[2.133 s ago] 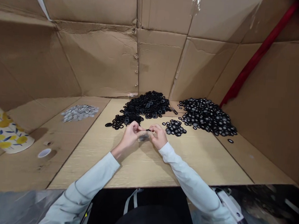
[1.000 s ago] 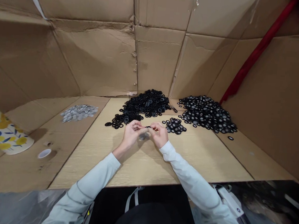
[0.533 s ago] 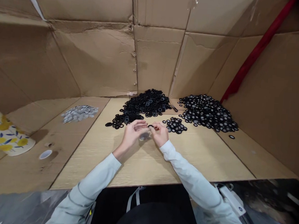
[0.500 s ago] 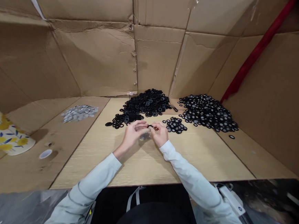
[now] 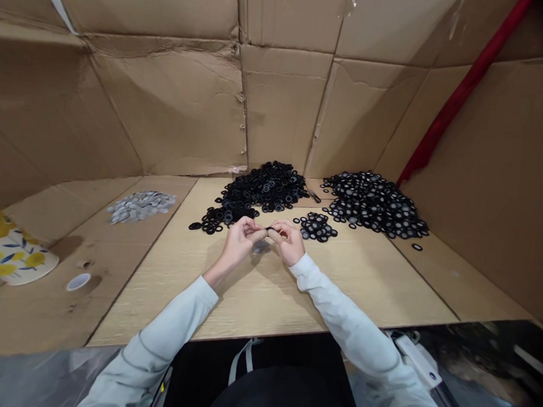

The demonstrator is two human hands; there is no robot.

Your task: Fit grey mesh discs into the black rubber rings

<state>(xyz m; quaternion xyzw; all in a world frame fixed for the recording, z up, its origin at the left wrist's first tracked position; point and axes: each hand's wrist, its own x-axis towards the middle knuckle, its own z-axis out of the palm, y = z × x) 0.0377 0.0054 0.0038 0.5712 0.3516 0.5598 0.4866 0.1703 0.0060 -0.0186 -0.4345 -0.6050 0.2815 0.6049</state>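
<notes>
A small black ring [image 5: 270, 229] is pinched between my left hand [image 5: 240, 242] and my right hand [image 5: 289, 242], whose fingertips meet over the middle of the board. Just beneath the fingers lies a small cluster of grey discs [image 5: 261, 246], partly hidden. Behind my hands rises a pile of black rings [image 5: 268, 187]. Beside my right hand is a small group of black rings with pale centres [image 5: 316, 227], and a larger heap of the same kind [image 5: 377, 205] sits farther right. Whether the held ring has a disc in it cannot be seen.
Flat grey discs [image 5: 142, 207] are piled on the left. A patterned yellow-and-white container [image 5: 9, 249] and a white round piece [image 5: 78, 282] stand at far left. A small metal tool [image 5: 314, 195] lies between the heaps. Cardboard walls [image 5: 279, 110] enclose the back and sides.
Both hands have drawn closer together around the black ring, which now appears more edge-on. The whole view has shifted slightly.
</notes>
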